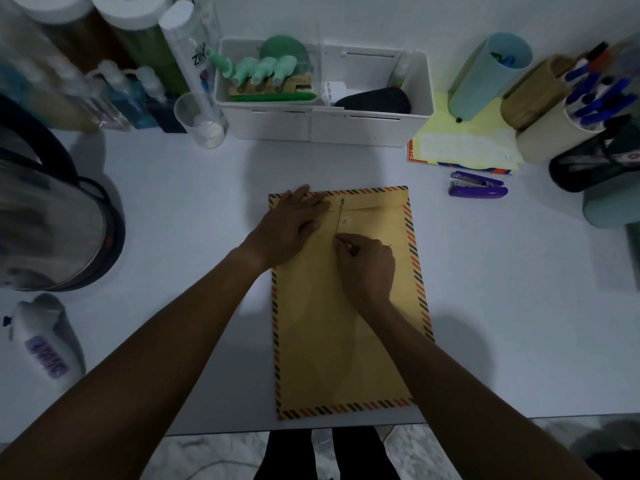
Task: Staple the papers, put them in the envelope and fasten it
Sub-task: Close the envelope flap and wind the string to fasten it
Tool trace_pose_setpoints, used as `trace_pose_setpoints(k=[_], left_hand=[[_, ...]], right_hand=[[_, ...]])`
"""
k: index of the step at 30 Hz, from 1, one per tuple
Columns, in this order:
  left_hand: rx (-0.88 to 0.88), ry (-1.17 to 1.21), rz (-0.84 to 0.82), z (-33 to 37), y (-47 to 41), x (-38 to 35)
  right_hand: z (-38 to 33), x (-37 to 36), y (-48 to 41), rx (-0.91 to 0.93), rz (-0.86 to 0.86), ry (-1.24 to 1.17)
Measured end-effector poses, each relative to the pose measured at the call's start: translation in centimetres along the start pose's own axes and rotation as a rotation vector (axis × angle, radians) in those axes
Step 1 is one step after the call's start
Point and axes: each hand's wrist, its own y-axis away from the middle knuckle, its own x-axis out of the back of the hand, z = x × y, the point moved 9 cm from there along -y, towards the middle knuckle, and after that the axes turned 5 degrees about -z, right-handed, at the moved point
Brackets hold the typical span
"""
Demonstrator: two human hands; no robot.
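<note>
A tan envelope (346, 348) with a striped border lies flat on the white table, its flap folded down at the far end. Two round fasteners (345, 221) sit one above the other near the flap, with a thin string (339, 223) running down from the upper one. My left hand (291, 226) lies flat, fingers spread, pressing the flap's left part. My right hand (367, 265) pinches the string's lower end just below the lower fastener. The papers are not visible. A purple stapler (478, 186) rests on the table to the right of the envelope's far corner.
A white organiser box (367, 128) with green items stands behind the envelope. Bottles and a clear cup (201, 121) crowd the back left; a metal kettle (52, 220) sits at left. Yellow papers (464, 143), pen cups (561, 129) and a dark holder stand at right. The table's front edge (485, 419) is near.
</note>
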Motion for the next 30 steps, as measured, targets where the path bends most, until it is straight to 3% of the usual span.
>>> trace_pose_setpoints(k=[9,13,20,26,30], left_hand=[[0.007,-0.009,-0.029,-0.1,0.0,-0.1],[0.007,-0.008,-0.021,-0.1,-0.1,-0.1],[0.006,-0.008,0.002,-0.2,-0.1,-0.1],[-0.004,-0.051,-0.044,-0.3,-0.3,-0.2],[-0.023,-0.082,-0.067,-0.4,-0.2,-0.3]], right_hand=[[-2.0,0.3,-0.2,0.298,-0.027,0.302],[-0.1,1.8,-1.0,0.268,-0.009,0.405],[1.3,4.2,-5.0,0.164,-0.013,0.323],[-2.2,4.3,-7.2,0.385,-0.043,0.452],[-3.8,3.1,-8.8,0.458,-0.151,0.529]])
